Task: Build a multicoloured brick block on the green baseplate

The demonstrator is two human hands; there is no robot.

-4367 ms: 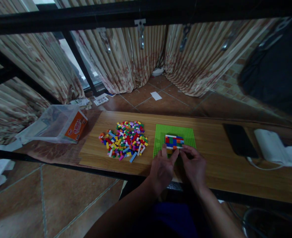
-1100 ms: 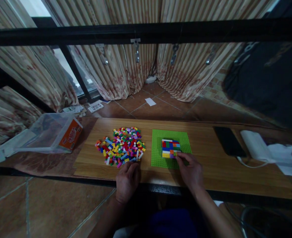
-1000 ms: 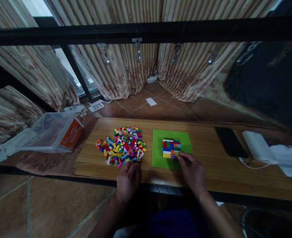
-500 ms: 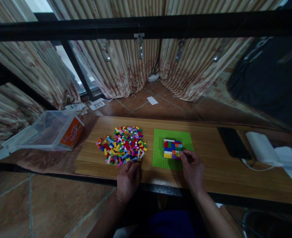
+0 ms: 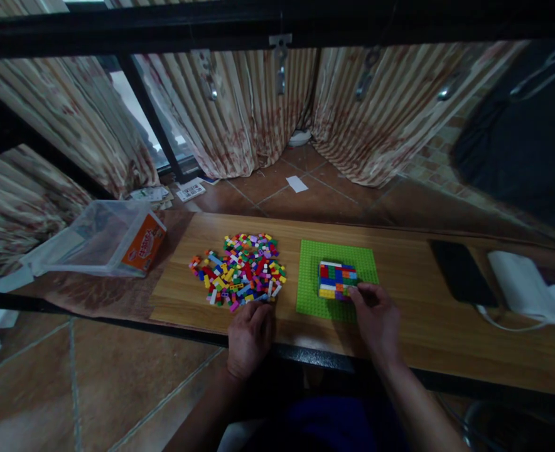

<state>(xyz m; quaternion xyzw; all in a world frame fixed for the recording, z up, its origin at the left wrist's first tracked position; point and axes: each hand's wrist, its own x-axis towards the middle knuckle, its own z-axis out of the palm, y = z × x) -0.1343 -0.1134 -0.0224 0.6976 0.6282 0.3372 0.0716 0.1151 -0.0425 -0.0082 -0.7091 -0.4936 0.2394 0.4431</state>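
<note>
A flat block of toy bricks [image 5: 336, 280] in red, blue, white, yellow and other colours stands on the green baseplate [image 5: 308, 307]. My right hand [image 5: 378, 320] is closed, thumb and forefinger pinched at the block's near right corner, on a small toy brick mostly covered by the fingertips. My left hand [image 5: 249, 336] rests at the table's front edge with its fingers curled in; whether anything is inside them is hidden. Just beyond it spreads a pile of loose toy bricks [image 5: 244, 267] of many colours.
A clear plastic box [image 5: 103, 242] with an orange label lies at the left end of the wooden table [image 5: 268, 223]. To the right are a black phone [image 5: 461, 270] and a white power bank [image 5: 517, 285] with a cable. A black rail [image 5: 211, 31] crosses above.
Earlier both hands were together at the block; my left hand then moved left to the brick pile and stays there. My right fingers remain at the block's corner. The view has shifted slightly.
</note>
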